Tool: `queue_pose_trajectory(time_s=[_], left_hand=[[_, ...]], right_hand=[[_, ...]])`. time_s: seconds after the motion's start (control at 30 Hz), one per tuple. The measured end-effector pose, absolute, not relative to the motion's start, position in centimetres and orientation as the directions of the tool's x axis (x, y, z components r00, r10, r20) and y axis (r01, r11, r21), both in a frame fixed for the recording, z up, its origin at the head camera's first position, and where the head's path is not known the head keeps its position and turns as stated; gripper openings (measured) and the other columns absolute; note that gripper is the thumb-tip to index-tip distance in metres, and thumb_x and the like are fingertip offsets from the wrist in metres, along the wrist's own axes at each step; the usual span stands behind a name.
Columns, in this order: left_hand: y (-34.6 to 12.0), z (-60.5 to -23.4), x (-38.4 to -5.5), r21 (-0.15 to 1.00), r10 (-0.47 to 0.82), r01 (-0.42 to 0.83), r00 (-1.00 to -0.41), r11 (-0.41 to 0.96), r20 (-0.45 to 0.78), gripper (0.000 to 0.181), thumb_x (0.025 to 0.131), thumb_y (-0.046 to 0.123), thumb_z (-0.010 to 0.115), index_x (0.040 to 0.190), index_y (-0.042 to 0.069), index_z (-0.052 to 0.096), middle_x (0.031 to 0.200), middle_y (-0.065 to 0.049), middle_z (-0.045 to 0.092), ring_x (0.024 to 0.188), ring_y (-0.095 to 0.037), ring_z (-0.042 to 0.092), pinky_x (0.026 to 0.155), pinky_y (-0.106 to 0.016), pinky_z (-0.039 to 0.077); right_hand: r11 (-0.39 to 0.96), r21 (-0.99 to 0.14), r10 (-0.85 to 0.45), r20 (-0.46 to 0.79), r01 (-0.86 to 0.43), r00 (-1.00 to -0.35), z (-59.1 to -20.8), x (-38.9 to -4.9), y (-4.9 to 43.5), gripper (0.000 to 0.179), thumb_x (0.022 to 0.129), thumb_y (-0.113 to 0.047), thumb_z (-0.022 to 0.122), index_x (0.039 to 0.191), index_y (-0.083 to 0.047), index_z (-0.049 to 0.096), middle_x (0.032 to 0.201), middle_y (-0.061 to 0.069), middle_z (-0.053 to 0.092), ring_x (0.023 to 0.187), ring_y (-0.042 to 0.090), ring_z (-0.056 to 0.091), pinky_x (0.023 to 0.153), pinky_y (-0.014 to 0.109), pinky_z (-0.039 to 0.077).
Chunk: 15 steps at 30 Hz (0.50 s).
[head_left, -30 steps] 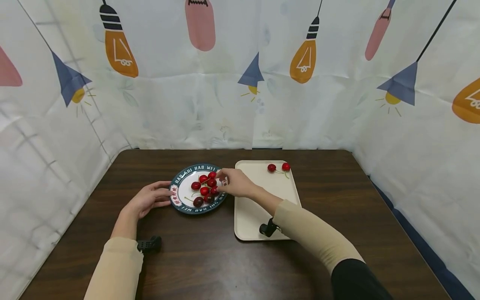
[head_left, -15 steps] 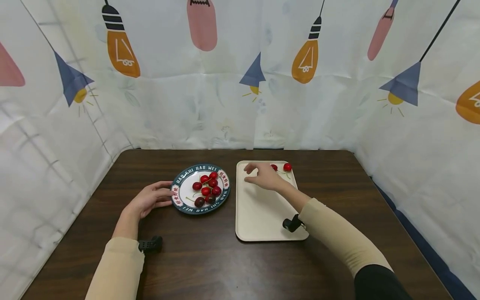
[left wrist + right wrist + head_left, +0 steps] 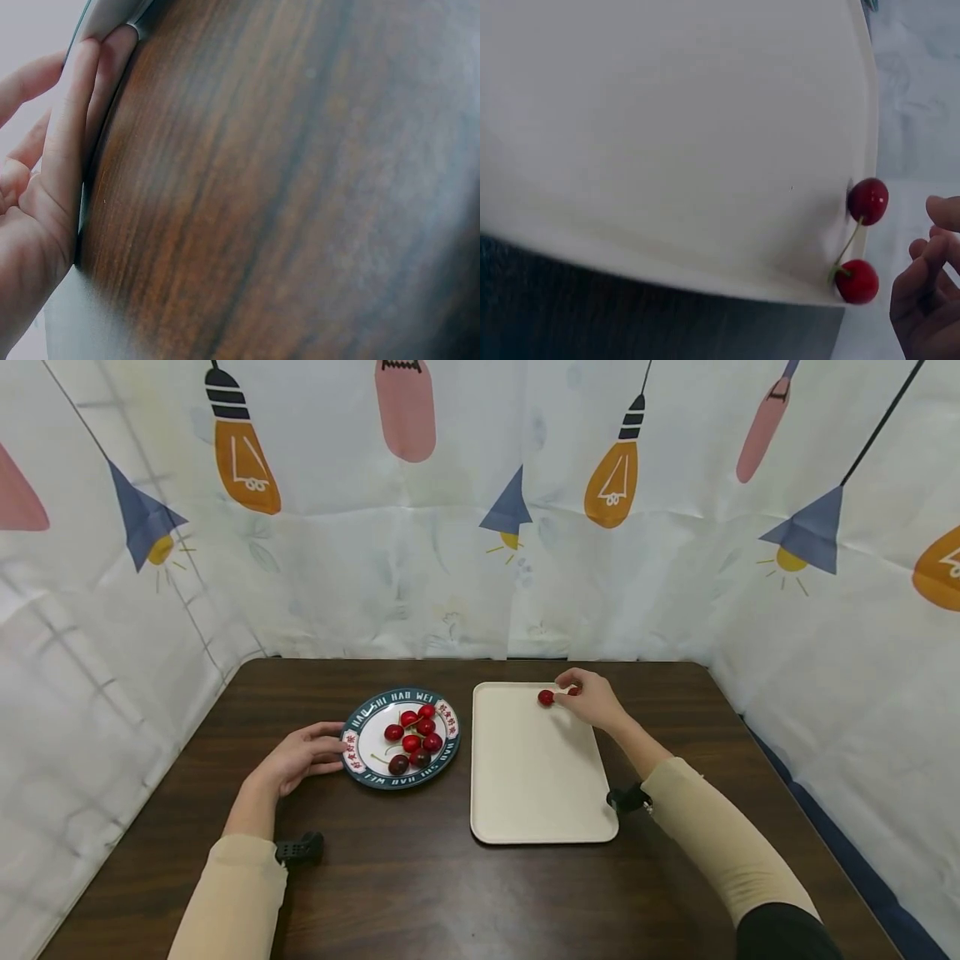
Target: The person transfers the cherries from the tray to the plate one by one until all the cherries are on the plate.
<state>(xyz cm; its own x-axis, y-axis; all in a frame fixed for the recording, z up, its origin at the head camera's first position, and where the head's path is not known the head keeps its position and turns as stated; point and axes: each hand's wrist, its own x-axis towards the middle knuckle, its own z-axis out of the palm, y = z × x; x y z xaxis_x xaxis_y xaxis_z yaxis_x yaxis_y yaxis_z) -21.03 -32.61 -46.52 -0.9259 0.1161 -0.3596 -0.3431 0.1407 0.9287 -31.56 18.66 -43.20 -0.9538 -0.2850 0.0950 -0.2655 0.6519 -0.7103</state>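
Observation:
My left hand [image 3: 302, 755] touches the left rim of a round plate [image 3: 369, 739] with a teal lettered border. In the left wrist view its nearly straight fingers [image 3: 69, 127] meet the plate's edge. Several red cherries [image 3: 411, 742] lie on the plate, some with stems. My right hand [image 3: 596, 700] hovers over the far right corner of a cream tray [image 3: 536, 777], thumb and fingers apart with nothing between them. Two cherries sit at that corner: the left cherry [image 3: 546, 697] shows fully, the right cherry [image 3: 856, 282] is partly behind my fingers in the head view.
Plate and tray stand side by side on a dark wooden table [image 3: 420, 877], a narrow gap between them. Behind the table hangs a white curtain [image 3: 450, 568] printed with lamps and bulbs. A black wrist camera [image 3: 300, 850] sits at my left sleeve.
My right hand has moved right from the cherries on the plate, across the tray, to its far right corner. My left hand stays at the plate's rim.

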Motion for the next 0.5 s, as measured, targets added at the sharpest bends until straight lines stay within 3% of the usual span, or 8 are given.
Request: queue_pose_trajectory(time_s=[0.1, 0.2, 0.33, 0.5], left_hand=[[-32.6, -46.5, -21.0, 0.93, 0.116, -0.34, -0.927, 0.142, -0.356, 0.071, 0.103, 0.022, 0.065, 0.161, 0.004, 0.027, 0.146, -0.027, 0.04, 0.104, -0.018, 0.067, 0.094, -0.035, 0.057], [-32.6, -46.4, -20.9, 0.931, 0.109, -0.338, -0.929, 0.139, -0.354, 0.07, 0.103, 0.021, 0.065, 0.16, 0.004, 0.028, 0.145, -0.027, 0.041, 0.103, -0.017, 0.067, 0.093, -0.034, 0.057], [-32.5, -46.4, -20.9, 0.933, 0.109, -0.331, -0.932, 0.139, -0.347, 0.069, 0.104, 0.02, 0.064, 0.16, 0.003, 0.028, 0.144, -0.027, 0.042, 0.103, -0.016, 0.067, 0.093, -0.034, 0.057], [-32.4, -46.4, -20.8, 0.933, 0.109, -0.331, -0.932, 0.14, -0.346, 0.069, 0.104, 0.02, 0.064, 0.16, 0.002, 0.029, 0.142, -0.025, 0.043, 0.103, -0.016, 0.067, 0.093, -0.034, 0.058]], right_hand=[[0.653, -0.721, -0.259, 0.075, -0.232, -0.963, -43.3, -31.9, 20.0, 0.038, 0.099, -0.018, 0.069, 0.132, -0.001, 0.063, 0.127, 0.019, 0.061, 0.079, 0.032, 0.057, 0.069, 0.041, 0.05], [0.663, -0.721, -0.247, 0.043, -0.202, -0.968, -43.4, -32.1, 20.8, 0.041, 0.1, -0.018, 0.069, 0.136, 0.0, 0.06, 0.133, 0.021, 0.058, 0.092, 0.04, 0.059, 0.077, 0.048, 0.052], [0.705, -0.686, -0.25, -0.004, -0.179, -0.968, -44.0, -32.5, 21.3, 0.043, 0.101, -0.017, 0.067, 0.14, -0.001, 0.058, 0.139, 0.022, 0.055, 0.12, 0.04, 0.054, 0.093, 0.053, 0.051], [0.732, -0.662, -0.245, -0.035, -0.161, -0.969, -45.1, -32.8, 21.4, 0.038, 0.101, -0.014, 0.066, 0.137, -0.002, 0.059, 0.137, 0.022, 0.056, 0.116, 0.037, 0.055, 0.092, 0.05, 0.051]])
